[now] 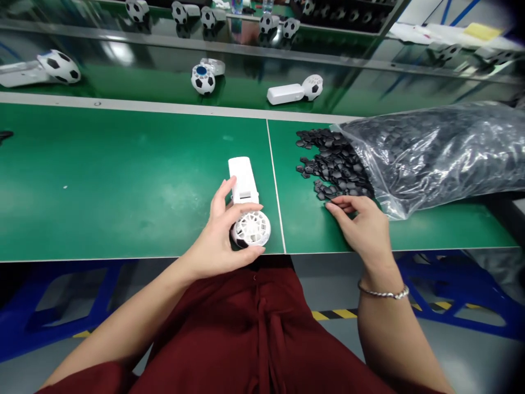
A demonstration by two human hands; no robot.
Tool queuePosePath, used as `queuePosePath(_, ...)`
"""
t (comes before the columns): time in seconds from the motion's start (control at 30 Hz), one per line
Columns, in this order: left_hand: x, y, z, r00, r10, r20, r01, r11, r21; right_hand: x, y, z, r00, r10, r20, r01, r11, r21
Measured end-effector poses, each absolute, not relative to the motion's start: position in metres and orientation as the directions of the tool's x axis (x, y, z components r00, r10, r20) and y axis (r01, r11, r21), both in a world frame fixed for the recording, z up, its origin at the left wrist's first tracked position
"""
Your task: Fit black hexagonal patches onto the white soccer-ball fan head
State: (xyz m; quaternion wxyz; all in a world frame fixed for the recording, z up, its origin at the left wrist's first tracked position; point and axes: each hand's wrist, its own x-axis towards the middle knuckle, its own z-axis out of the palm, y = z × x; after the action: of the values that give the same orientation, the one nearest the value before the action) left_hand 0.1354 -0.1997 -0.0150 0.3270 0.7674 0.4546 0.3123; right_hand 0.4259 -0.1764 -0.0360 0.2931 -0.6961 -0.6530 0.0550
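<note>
My left hand (223,235) grips a white handheld device (245,189) by its round ball-shaped head with an open lattice (251,229); the flat handle points away from me on the green table (123,180). My right hand (361,221) rests palm down at the near edge of a pile of small black pieces (332,164), fingertips touching the nearest pieces. Whether it has one pinched I cannot tell. The pile spills from a clear plastic bag (435,153) full of the same black pieces.
Behind a metal rail runs a conveyor belt (164,76) carrying finished devices with soccer-ball heads (59,67) (203,79) (293,92). More stand on the far shelf (266,22). A seam (274,186) splits the table. Blue frames sit under it.
</note>
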Motion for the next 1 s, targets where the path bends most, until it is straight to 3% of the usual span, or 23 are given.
queuePosePath(0.2, 0.135, -0.200, -0.018, 0.371, 0.904, 0.215, 0.458, -0.379, 0.804, 0.411, -0.181, -0.031, 0.102, 0.955, 0.278, 0.763, 0.104, -0.638)
queuePosePath(0.3, 0.133, -0.199, -0.016, 0.411, 0.888, 0.206, 0.389, -0.375, 0.841, 0.388, -0.192, -0.024, -0.003, 0.964, 0.264, 0.614, 0.210, -0.761)
queuePosePath(0.4, 0.133, -0.197, -0.015, 0.429, 0.879, 0.207, 0.371, -0.380, 0.847, 0.364, -0.203, -0.018, -0.148, 0.950, 0.273, 0.508, 0.310, -0.804)
queuePosePath(0.73, 0.136, -0.198, -0.016, 0.428, 0.873, 0.235, 0.351, -0.400, 0.847, 0.336, -0.214, -0.016, -0.373, 0.872, 0.317, 0.352, 0.450, -0.821)
queuePosePath(1.0, 0.134, -0.196, -0.016, 0.478, 0.855, 0.203, 0.362, -0.402, 0.841, 0.331, -0.215, -0.015, -0.472, 0.768, 0.433, 0.365, 0.617, -0.697)
